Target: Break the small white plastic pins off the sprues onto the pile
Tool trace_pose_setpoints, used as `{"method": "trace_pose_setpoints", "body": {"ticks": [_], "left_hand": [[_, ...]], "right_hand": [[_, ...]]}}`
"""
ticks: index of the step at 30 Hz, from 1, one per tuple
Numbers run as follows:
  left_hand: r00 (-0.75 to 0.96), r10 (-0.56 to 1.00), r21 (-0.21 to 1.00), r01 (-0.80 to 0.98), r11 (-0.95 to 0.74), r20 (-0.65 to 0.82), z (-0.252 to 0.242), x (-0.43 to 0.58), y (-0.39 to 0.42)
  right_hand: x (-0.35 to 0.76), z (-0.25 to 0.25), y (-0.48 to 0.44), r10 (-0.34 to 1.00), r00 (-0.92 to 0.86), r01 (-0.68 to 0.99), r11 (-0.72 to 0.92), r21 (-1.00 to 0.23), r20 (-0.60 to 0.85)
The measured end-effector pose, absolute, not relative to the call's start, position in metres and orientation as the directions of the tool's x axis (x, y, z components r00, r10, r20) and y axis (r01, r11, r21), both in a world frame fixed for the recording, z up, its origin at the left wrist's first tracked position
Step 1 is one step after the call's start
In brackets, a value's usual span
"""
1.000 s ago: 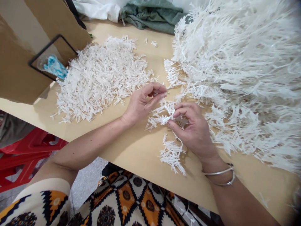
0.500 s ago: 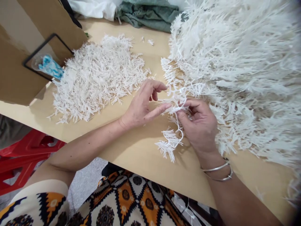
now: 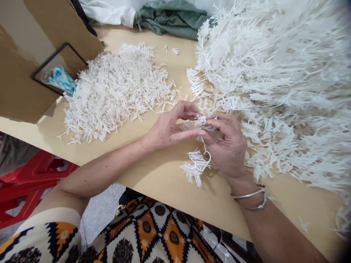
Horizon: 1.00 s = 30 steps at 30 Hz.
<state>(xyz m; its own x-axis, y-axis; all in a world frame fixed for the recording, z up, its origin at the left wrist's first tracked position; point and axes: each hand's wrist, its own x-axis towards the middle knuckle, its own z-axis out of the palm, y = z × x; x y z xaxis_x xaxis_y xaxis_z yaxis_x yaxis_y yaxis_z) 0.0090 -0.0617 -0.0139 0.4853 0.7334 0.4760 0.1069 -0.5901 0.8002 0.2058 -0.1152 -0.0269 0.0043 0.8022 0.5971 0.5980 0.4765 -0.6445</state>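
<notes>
- At upper left, a tall brown cardboard box [image 3: 19, 69] stood beside a heap of short white sprigs [image 3: 117, 91]
- At centre, the left hand [image 3: 168, 126] curved thumb and fingers about a white, thin-stemmed, branching strand [image 3: 201, 120]; whether they gripped, I could not tell
- Right of centre, the right hand [image 3: 229, 146] pinched that strand
- At upper right spread a large white feathery pile [image 3: 282, 84]
</notes>
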Motion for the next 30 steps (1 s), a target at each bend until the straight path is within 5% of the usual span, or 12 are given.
{"method": "trace_pose_setpoints", "body": {"ticks": [8, 13, 21, 30], "left_hand": [[0.483, 0.696, 0.71, 0.194, -0.676, 0.531, -0.015, 0.009, -0.055], [0.536, 0.673, 0.736, 0.135, -0.664, 0.509, -0.012, 0.01, -0.056], [0.572, 0.723, 0.783, 0.21, -0.585, 0.387, -0.01, 0.01, -0.06], [0.561, 0.689, 0.649, 0.319, -0.691, 0.458, -0.02, 0.011, -0.055]], "right_hand": [[0.204, -0.02, -0.118, 0.843, -0.07, 0.578, 0.471, -0.667, 0.534], [0.203, -0.018, -0.118, 0.892, -0.018, 0.49, 0.402, -0.773, 0.452], [0.199, -0.027, -0.117, 0.864, -0.029, 0.538, 0.437, -0.721, 0.503], [0.192, -0.025, -0.12, 0.878, -0.039, 0.529, 0.424, -0.735, 0.478]]}}
